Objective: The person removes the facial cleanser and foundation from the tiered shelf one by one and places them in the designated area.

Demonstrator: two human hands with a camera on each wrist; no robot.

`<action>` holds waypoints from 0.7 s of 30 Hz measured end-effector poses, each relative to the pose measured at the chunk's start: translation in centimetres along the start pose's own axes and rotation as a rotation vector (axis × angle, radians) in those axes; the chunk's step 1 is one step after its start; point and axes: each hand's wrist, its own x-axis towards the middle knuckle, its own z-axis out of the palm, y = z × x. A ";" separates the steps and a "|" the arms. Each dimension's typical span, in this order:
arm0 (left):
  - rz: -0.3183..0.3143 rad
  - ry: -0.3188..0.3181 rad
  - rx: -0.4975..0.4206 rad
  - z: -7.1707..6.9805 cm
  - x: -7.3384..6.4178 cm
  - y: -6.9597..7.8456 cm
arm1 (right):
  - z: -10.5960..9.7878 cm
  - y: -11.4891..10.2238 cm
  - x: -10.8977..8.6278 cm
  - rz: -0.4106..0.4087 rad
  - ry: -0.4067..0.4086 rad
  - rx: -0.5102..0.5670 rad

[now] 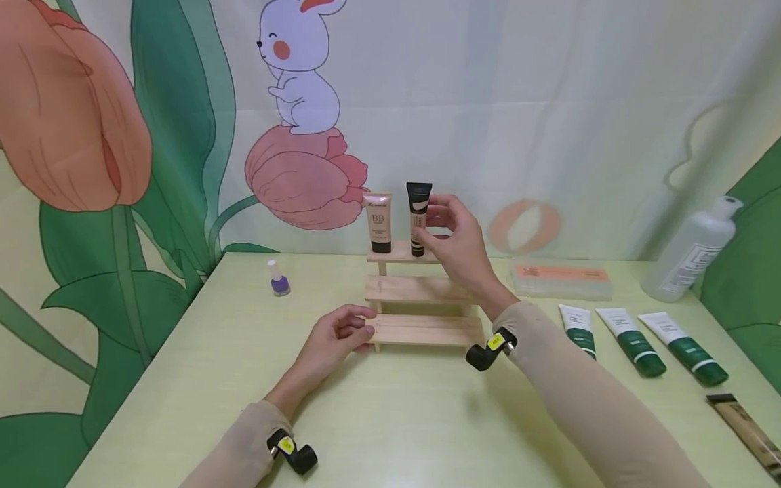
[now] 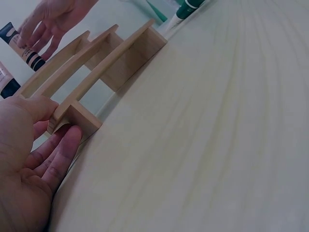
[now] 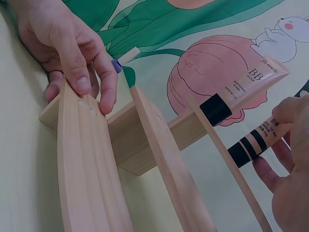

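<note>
A three-step wooden display stand (image 1: 427,329) stands on the table. My left hand (image 1: 338,339) holds the left end of its lowest step; in the left wrist view the thumb (image 2: 41,107) lies on top and the fingers curl beneath. On the top step my right hand (image 1: 457,237) pinches a black-and-beige cosmetic tube (image 1: 418,220) between thumb and fingers. The tube is upright, cap end down, its base right at the step's surface. To its left a pink BB cream tube (image 1: 379,224) stands on its black cap, also seen in the right wrist view (image 3: 246,87).
A purple nail polish bottle (image 1: 280,281) stands at the left. Rightward lie a clear flat box (image 1: 561,281), several green-and-white tubes (image 1: 634,346) and a gold-brown tube (image 1: 747,430). A translucent bottle (image 1: 689,251) leans at the back right, before a printed curtain (image 1: 549,102).
</note>
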 end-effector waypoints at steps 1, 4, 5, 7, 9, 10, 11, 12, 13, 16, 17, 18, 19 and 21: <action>0.000 -0.001 0.001 0.0 0.0 0.0 | 0.1 0.0 0.0 0.000 0.002 -0.003; -0.004 -0.002 0.004 -0.1 0.1 0.0 | 0.1 0.0 0.1 -0.006 0.007 -0.003; -0.003 -0.002 0.005 -0.1 0.1 0.0 | 0.1 -0.1 0.1 -0.009 0.010 -0.003; 0.003 0.000 0.008 -0.1 0.2 0.1 | 0.0 -0.3 0.2 -0.019 0.020 -0.002; 0.008 0.001 0.011 -0.1 0.3 0.1 | -0.2 -0.6 0.3 -0.032 0.031 0.002; 0.009 0.002 0.012 -0.1 0.4 0.1 | -0.4 -0.7 0.3 -0.039 0.035 0.005; 0.009 0.004 0.013 -0.1 0.4 0.2 | -0.5 -0.9 0.3 -0.046 0.039 0.007; 0.006 0.005 0.014 0.0 0.4 0.2 | -0.7 -1.0 0.2 -0.051 0.043 0.008; 0.002 0.004 0.015 0.0 0.4 0.2 | -0.8 -1.2 0.1 -0.056 0.046 0.010; -0.009 0.004 0.017 0.0 0.3 0.2 | -1.4 -1.7 -0.2 -0.080 0.055 0.022; -0.011 0.005 0.016 0.0 0.3 0.2 | -1.6 -1.9 -0.4 -0.089 0.058 0.028; -0.012 0.006 0.015 0.0 0.2 0.1 | -1.7 -2.0 -0.5 -0.097 0.062 0.037; -0.012 0.007 0.014 0.0 0.2 0.1 | -1.9 -2.2 -0.7 -0.105 0.064 0.047; -0.012 0.006 0.011 0.1 0.1 0.1 | -2.4 -2.6 -1.0 -0.119 0.070 0.066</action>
